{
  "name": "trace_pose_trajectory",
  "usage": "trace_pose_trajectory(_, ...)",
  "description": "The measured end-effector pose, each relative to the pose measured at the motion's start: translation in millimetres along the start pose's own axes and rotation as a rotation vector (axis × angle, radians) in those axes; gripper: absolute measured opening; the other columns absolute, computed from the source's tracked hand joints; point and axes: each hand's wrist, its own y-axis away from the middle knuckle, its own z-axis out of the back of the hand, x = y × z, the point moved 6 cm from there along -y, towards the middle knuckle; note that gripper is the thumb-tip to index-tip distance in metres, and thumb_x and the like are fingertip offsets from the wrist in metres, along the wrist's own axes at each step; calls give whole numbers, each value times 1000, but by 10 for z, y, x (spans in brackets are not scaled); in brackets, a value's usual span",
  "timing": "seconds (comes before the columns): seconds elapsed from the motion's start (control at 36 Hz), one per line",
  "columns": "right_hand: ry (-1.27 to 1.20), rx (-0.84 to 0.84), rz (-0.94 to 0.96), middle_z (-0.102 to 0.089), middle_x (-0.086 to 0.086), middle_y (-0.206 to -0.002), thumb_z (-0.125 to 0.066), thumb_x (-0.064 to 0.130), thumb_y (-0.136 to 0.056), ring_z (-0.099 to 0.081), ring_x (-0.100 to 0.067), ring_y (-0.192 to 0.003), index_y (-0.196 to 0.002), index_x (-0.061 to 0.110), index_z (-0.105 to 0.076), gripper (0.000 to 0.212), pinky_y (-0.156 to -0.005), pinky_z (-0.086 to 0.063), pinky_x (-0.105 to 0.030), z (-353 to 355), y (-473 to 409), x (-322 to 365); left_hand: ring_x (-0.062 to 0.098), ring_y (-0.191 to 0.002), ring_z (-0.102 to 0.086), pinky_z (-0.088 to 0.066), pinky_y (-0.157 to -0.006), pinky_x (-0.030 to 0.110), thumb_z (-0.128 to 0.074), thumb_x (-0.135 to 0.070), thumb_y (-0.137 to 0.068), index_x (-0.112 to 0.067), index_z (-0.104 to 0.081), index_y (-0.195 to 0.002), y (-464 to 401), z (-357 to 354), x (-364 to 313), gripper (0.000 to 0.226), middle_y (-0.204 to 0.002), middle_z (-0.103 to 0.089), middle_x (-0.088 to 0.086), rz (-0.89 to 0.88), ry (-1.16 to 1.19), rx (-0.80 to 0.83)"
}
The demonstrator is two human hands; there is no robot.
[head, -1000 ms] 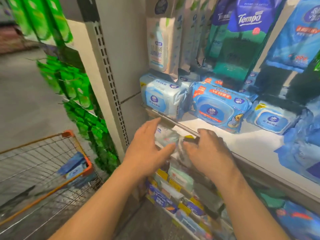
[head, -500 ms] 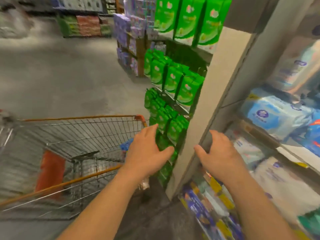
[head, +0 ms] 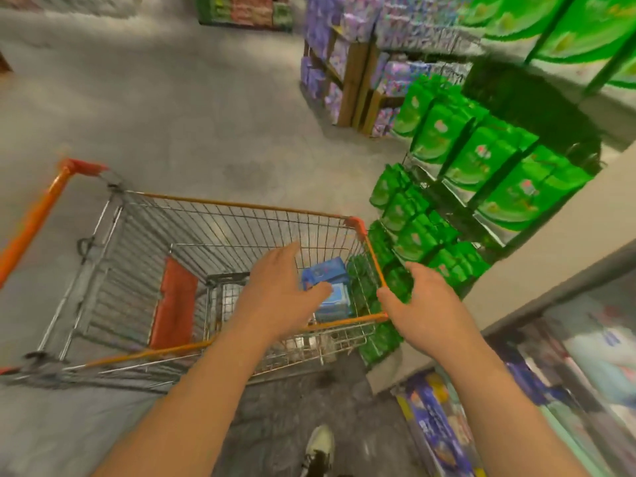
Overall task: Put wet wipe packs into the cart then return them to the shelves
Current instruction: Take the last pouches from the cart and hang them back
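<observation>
A wire shopping cart [head: 241, 208] with orange rims stands in front of me. Blue wet wipe packs [head: 327, 280] lie in its near right corner. My left hand [head: 278, 297] hovers over the cart's near rim above the packs, fingers spread, holding nothing. My right hand [head: 423, 304] is just outside the cart's right corner, fingers relaxed and empty. The wet wipe shelves [head: 585, 356] show blurred at the lower right.
Green packs [head: 481, 173] fill a shelf end right of the cart. Purple packs on wooden racks [head: 351, 63] stand further back. Grey floor opens to the left and behind the cart. My shoe [head: 320, 445] is on the floor below.
My view swung left from the wet wipe shelf to the cart. Both hands left the shelf and moved over the cart's near right corner, empty.
</observation>
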Motion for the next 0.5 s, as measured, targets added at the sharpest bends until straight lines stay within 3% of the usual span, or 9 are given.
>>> trace_pose_trajectory(0.19,-35,84,-1,-47,-12,-149,-59,47,-97,-46,-26,-134,-149,9,-40,67,-103,-39,-31,-248,-679,46,20,-155,-17,-21,-123,42,-63,-60,-90,-27,-17,-163,-475,-42,249,92,-169,-20,-2,112,2,32)
trace_pose_trajectory(0.31,-84,132,0,-46,-11,-153,-59,47,-97,-44,-25,-139,-153,9,-38,71,-111,-37,-33,-430,-1166,28,21,-153,-22,-25,-122,42,-65,-61,-87,-28,-20,-162,-872,-113,347,93,-167,-25,0,163,-5,58)
trace_pose_trajectory(0.39,-143,166,-8,-56,-8,-143,-57,53,-93,-53,-25,-129,-147,15,-47,66,-107,-45,-37,-584,-1533,-28,22,-151,-28,-28,-122,44,-67,-61,-86,-27,-23,-162,-1189,-206,394,94,-165,-29,0,209,-2,91)
trace_pose_trajectory(0.5,-173,211,-55,-45,-9,-155,-58,46,-97,-44,-26,-140,-153,12,-39,68,-112,-36,-36,-758,-1921,-126,24,-149,-34,-33,-119,45,-64,-64,-87,-27,-25,-161,-1537,-386,559,91,-164,-33,-1,285,-12,153)
